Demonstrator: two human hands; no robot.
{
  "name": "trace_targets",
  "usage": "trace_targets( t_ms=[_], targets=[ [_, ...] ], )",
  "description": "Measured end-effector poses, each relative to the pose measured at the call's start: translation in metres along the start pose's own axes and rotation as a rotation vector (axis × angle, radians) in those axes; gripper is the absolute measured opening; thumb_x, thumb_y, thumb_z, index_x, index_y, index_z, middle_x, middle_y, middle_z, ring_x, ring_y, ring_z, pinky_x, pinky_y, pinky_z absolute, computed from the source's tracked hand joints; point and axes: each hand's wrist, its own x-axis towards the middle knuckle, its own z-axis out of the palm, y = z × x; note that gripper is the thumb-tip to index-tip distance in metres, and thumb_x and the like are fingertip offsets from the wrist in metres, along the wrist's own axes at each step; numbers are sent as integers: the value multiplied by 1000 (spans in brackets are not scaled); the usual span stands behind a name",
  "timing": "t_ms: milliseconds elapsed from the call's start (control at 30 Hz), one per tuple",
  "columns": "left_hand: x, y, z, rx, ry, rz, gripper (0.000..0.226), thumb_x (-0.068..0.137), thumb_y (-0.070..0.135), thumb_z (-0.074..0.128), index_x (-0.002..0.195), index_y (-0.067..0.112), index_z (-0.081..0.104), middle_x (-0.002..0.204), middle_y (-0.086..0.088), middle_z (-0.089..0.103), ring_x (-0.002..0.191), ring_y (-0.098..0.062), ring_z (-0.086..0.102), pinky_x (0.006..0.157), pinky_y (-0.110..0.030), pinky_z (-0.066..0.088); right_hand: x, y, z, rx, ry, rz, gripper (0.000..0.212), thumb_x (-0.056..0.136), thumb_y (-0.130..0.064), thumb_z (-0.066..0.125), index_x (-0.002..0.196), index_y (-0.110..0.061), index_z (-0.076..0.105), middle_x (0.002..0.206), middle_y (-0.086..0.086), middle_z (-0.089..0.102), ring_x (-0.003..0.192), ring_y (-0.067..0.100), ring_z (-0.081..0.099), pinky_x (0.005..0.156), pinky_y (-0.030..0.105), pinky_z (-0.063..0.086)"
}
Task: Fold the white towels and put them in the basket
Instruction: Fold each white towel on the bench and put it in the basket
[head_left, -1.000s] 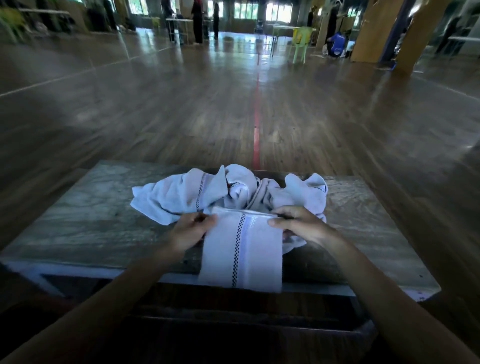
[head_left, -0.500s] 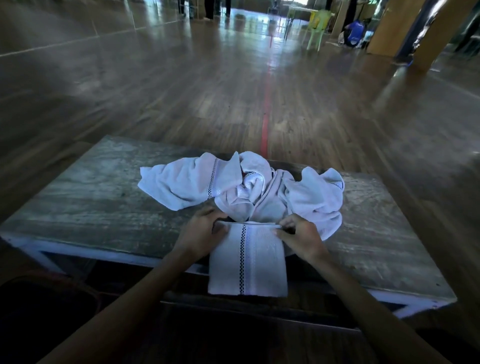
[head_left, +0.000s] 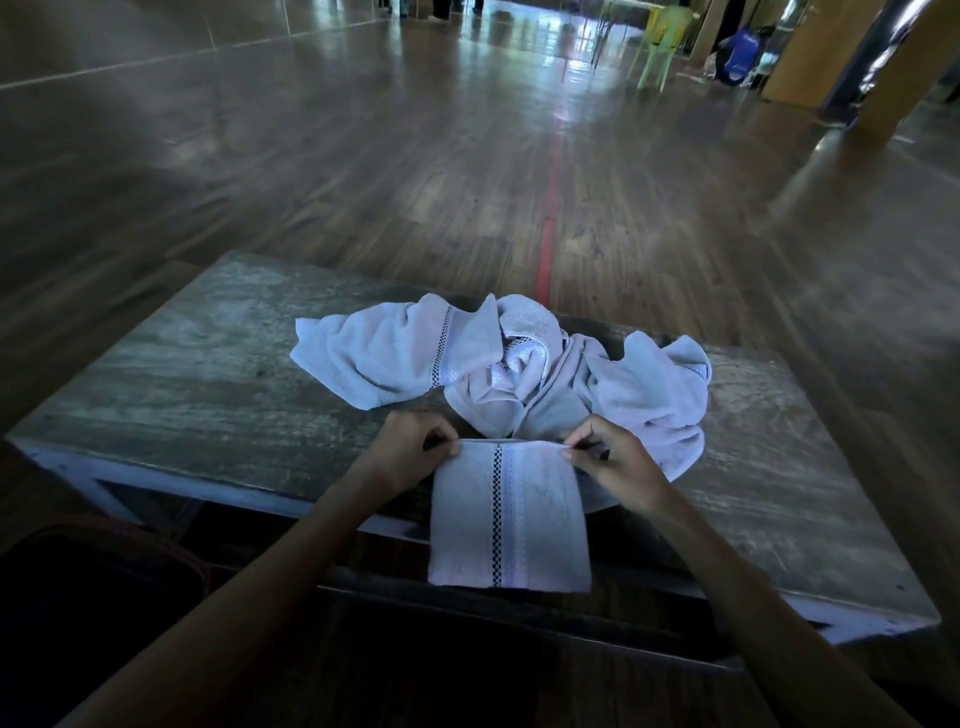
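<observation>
A white towel (head_left: 511, 514) with a checkered black stripe hangs folded over the near edge of the wooden table (head_left: 197, 395). My left hand (head_left: 410, 452) pinches its top left corner and my right hand (head_left: 608, 457) pinches its top right corner, stretching the top edge flat between them. Just behind my hands lies a crumpled heap of white towels (head_left: 498, 364), spread across the middle of the table. A dark rounded shape (head_left: 98, 597) at the lower left below the table may be the basket; it is too dim to tell.
The table stands on a wide polished wooden floor with a red line (head_left: 550, 208) running away from it. Far back are a green plastic chair (head_left: 660, 47), a blue object (head_left: 740, 47) and wooden pillars at the right.
My view has tilted down and closer. Both hands drew the folded towel toward the near edge, and more of it hangs over the side.
</observation>
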Motion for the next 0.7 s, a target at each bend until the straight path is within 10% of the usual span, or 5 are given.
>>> trace_targets(
  t_ms=[700],
  targets=[
    [-2, -5, 12, 3, 78, 44, 8, 86, 14, 64, 85, 15, 72, 84, 7, 71, 77, -3, 61, 70, -25, 48, 9, 5, -2, -116, -50, 78, 9, 84, -14, 70, 90, -21, 71, 91, -10, 69, 88, 0, 62, 79, 15, 45]
  ],
)
